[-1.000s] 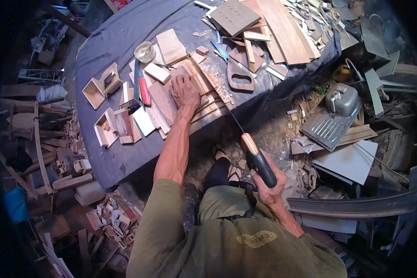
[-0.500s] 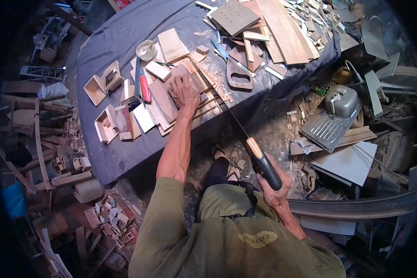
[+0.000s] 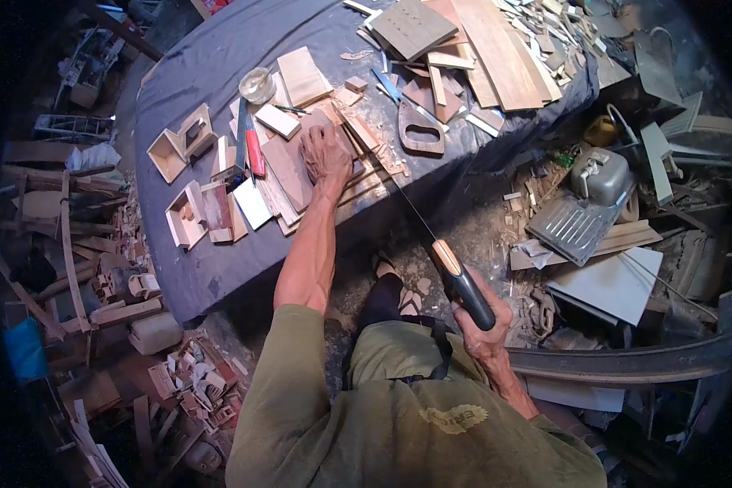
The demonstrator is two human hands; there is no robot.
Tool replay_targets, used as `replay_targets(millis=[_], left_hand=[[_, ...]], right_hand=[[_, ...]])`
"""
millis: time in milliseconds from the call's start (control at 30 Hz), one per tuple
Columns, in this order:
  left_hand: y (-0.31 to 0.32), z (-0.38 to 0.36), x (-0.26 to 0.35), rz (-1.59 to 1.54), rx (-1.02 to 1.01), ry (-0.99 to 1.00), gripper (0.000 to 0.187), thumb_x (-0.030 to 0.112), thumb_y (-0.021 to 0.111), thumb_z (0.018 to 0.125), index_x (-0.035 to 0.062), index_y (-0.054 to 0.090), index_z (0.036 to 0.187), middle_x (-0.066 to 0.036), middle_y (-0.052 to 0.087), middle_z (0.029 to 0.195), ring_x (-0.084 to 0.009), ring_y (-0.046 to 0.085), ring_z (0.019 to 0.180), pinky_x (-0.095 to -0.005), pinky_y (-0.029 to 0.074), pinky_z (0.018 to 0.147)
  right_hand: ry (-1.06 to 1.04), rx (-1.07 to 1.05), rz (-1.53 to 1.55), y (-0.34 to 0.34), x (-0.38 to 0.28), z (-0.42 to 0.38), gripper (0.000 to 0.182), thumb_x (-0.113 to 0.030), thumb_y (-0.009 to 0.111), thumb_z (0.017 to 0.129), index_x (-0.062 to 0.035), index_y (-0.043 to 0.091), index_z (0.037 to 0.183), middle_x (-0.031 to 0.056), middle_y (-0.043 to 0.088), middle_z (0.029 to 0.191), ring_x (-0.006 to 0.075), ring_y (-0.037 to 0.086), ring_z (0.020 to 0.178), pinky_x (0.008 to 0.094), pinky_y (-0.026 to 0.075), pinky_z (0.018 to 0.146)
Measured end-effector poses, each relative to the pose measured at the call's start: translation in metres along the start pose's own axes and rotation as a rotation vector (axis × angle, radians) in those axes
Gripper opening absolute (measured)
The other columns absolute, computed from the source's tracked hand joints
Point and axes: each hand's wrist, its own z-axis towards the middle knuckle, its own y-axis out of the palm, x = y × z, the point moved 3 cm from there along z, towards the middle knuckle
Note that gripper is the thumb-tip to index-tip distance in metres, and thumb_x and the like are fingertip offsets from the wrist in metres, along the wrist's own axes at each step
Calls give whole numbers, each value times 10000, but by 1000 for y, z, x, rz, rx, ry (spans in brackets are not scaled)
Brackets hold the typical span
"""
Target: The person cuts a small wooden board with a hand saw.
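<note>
My right hand is wrapped around the black handle of a handsaw. The saw's thin blade slants up and left to the table edge, where it meets the wood beside my left hand; its far part is hard to make out. My left hand, fingers bent, presses down on a brown wooden board that lies over other flat pieces. Close by are a red-handled tool, a pale wood block and a glass jar. Sawdust and chips lie around the cut area.
A second handsaw with a wooden handle lies on the cloth-covered table. Small open wooden boxes stand at the left. Boards and offcuts pile up at the back right. A metal sink and scrap crowd the floor.
The handsaw and my right hand have shifted very slightly up. My left hand has moved slightly to the right, still pressing on the board.
</note>
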Motion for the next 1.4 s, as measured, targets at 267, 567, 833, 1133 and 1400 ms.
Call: replay_targets(millis=[267, 567, 833, 1133, 1400], left_hand=[[0, 0, 1, -19, 34, 19, 195, 108, 594, 818, 50, 649, 996, -159, 568, 1034, -371, 522, 1033, -488, 433, 890], [2, 2, 1, -21, -34, -6, 222, 106, 610, 802, 56, 642, 1016, -165, 568, 1065, -378, 514, 1059, -485, 428, 924], [6, 11, 2, -8, -64, -184, 207, 246, 579, 917, 103, 661, 1042, -153, 579, 1091, -372, 492, 1125, -525, 399, 940], [10, 12, 0, -9, -16, -220, 179, 262, 615, 905, 150, 721, 996, -121, 577, 1052, -335, 498, 1128, -537, 385, 929], [14, 14, 0, 25, -25, -249, 157, 259, 636, 893, 181, 729, 993, -100, 590, 1065, -311, 513, 1131, -530, 388, 934]], right_hand=[[38, -10, 28, -4, -6, -6, 603, 42, 674, 746, 4, 601, 1344, 129, 714, 1058, 139, 659, 889, 264, 521, 809], [-67, 19, -25, -1, -7, -10, 541, 3, 695, 804, -28, 604, 1336, 176, 733, 1005, 176, 715, 829, 300, 553, 745], [128, -106, 27, -5, -17, -10, 562, -7, 689, 829, -32, 567, 1377, 151, 727, 1041, 163, 692, 896, 281, 531, 789], [23, -50, -17, 3, -5, -14, 601, 3, 702, 794, -39, 574, 1379, 193, 730, 1055, 178, 718, 851, 300, 546, 754], [-27, -62, 7, 4, 0, -15, 600, 19, 678, 789, -37, 572, 1378, 185, 722, 980, 173, 703, 780, 298, 536, 713]])
